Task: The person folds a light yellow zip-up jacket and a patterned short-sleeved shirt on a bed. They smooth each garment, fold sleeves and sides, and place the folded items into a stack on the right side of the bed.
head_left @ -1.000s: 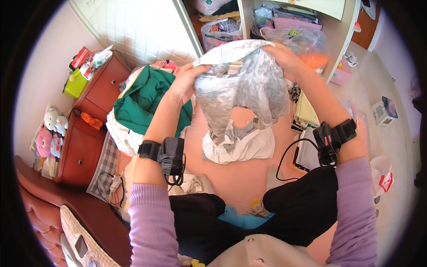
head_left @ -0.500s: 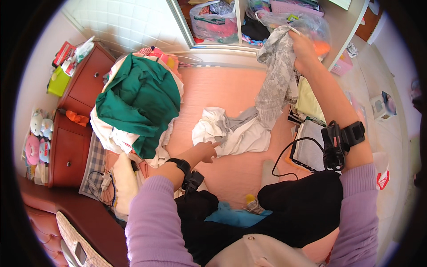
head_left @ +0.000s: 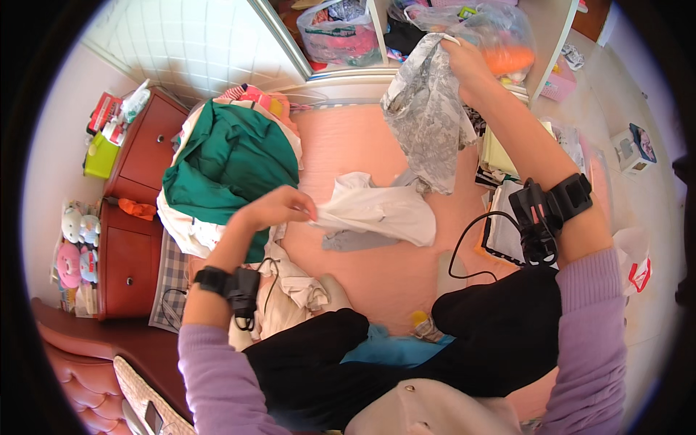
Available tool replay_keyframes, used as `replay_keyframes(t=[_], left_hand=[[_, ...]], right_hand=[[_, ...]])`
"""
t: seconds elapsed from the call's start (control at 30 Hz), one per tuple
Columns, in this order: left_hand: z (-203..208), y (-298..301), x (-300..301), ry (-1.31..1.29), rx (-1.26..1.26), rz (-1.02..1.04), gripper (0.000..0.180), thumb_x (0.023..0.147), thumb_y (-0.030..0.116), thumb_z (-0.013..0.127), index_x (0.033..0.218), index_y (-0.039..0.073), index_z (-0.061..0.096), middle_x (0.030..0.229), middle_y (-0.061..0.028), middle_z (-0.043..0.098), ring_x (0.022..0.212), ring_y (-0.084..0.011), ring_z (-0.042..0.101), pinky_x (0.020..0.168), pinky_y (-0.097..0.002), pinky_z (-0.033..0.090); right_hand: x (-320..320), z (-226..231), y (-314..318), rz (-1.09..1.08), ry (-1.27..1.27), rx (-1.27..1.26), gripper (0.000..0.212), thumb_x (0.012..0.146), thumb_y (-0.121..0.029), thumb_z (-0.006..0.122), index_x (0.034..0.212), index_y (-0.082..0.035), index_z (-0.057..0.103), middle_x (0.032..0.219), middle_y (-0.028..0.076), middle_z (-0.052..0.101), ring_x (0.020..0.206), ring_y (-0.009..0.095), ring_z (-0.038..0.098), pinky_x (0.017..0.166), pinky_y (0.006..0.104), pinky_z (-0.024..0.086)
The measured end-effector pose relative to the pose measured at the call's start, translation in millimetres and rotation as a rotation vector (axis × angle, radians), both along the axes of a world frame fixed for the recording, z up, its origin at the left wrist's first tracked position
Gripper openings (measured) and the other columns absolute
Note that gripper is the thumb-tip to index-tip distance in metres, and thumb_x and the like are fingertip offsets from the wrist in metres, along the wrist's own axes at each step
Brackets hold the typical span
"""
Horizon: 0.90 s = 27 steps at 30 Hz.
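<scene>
My right hand is raised at the far right, closed on the top of a grey-and-white patterned garment. The garment hangs down from it, its lower end over the bed. My left hand pinches the left edge of a white garment, pulling that corner up a little. Part of a plain grey garment shows beneath the white one. Left of my left hand lies a big heap topped by a dark green garment.
Folded clothes are stacked at the bed's right side. A shelf unit holding plastic bags stands at the far edge. Reddish-brown drawers with toys beside them are on the left. Cream cloth lies by my left knee.
My left hand has moved left and taken hold of the white garment, drawing its edge out. My right hand has shifted left with the patterned garment, which now hangs apart from the white one.
</scene>
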<state>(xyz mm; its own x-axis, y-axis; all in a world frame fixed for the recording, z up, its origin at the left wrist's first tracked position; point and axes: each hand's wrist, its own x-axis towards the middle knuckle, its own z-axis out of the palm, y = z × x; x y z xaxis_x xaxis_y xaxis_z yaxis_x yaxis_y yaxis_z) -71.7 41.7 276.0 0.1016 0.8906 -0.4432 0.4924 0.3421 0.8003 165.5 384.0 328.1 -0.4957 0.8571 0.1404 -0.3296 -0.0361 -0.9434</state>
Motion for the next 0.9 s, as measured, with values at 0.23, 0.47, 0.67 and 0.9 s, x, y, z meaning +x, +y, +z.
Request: replay_keyframes(t=[0.23,0.47,0.67,0.9], left_hand=[[201,-143,-41,0.052,0.585,0.545,0.014,0.081,0.013,0.071,0.082,0.007,0.058,0.101,-0.0059,0.062,0.095,-0.0164,0.056,0.087,-0.0293,0.04],[316,-296,-62,-0.328,1.074,0.527,0.035,0.092,0.012,0.053,0.127,0.008,0.056,0.138,-0.0202,0.05,0.134,-0.0342,0.043,0.116,-0.0523,0.024],[262,-207,-32,0.776,0.539,0.797,0.035,0.09,0.016,0.061,0.122,0.001,0.06,0.11,-0.0075,0.062,0.097,-0.0139,0.058,0.091,-0.027,0.044],[186,6,5,0.354,0.562,0.257,0.037,0.094,0.013,0.063,0.128,0.001,0.058,0.129,-0.0089,0.058,0.117,-0.0175,0.054,0.102,-0.0331,0.042]], right_hand=[[-2,6,-6,-0.023,-0.059,0.088,0.022,0.096,-0.018,0.053,0.109,-0.002,0.059,0.099,0.007,0.064,0.088,0.018,0.061,0.078,0.0351,0.05],[-6,19,-22,0.129,-0.016,-0.081,0.021,0.093,-0.019,0.053,0.099,0.0,0.062,0.092,0.008,0.064,0.085,0.018,0.061,0.075,0.0356,0.048],[-5,40,-38,0.485,-0.112,0.093,0.02,0.091,-0.015,0.056,0.105,-0.001,0.062,0.096,0.007,0.066,0.089,0.016,0.063,0.079,0.0327,0.05],[-5,78,-60,0.765,-0.259,0.438,0.024,0.088,-0.008,0.057,0.11,-0.002,0.062,0.104,0.005,0.066,0.095,0.011,0.061,0.085,0.028,0.047]])
